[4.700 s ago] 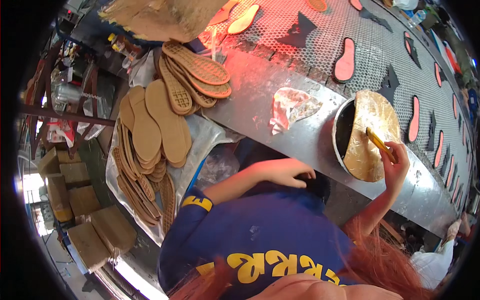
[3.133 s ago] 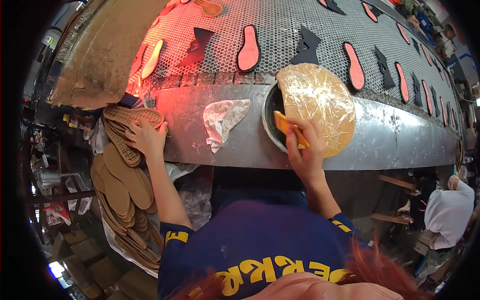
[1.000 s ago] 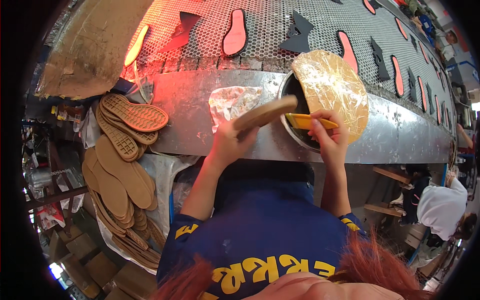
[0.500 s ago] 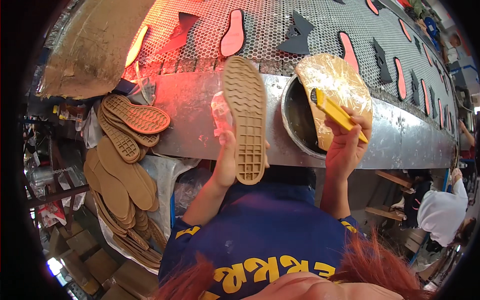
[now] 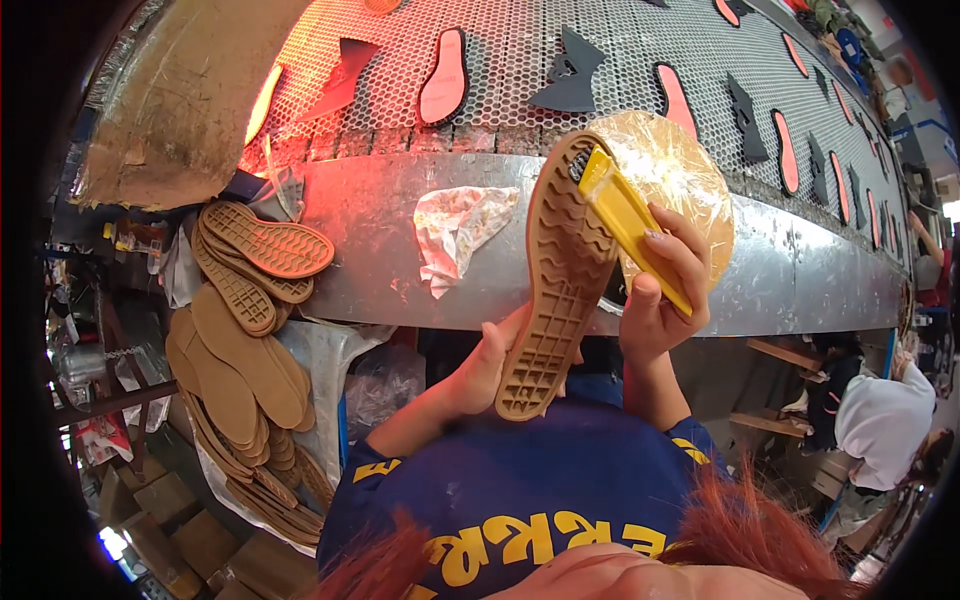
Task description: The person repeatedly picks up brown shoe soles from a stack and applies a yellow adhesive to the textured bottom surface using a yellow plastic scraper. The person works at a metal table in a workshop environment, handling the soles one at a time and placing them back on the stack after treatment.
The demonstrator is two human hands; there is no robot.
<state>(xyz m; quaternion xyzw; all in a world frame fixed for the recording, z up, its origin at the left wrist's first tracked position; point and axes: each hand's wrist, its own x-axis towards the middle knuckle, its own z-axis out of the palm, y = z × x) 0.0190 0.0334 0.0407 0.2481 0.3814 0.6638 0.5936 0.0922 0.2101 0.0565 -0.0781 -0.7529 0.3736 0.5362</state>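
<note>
A tan shoe sole stands slanted in front of me, its wavy and gridded tread toward me. My left hand is closed around the lower left side of it, with some fingers hidden behind. In my right hand is a yellow-handled brush, pinched between thumb and fingers. Its dark bristles lie at the rim of the sole's upper end; contact looks likely but is hard to judge. Behind them is a round, plastic-wrapped golden disc. The pot under it is mostly hidden.
Crumpled patterned paper lies on the metal ledge. Several tan soles are piled at the left. Beyond, a mesh conveyor carries pink-topped insoles and black cut pieces near a red glow. Another person is at the far right.
The sole has moved right and tilted, its top leaning right. The brush has come from over the pot to the sole's upper end. Pieces on the conveyor have shifted left in view.
</note>
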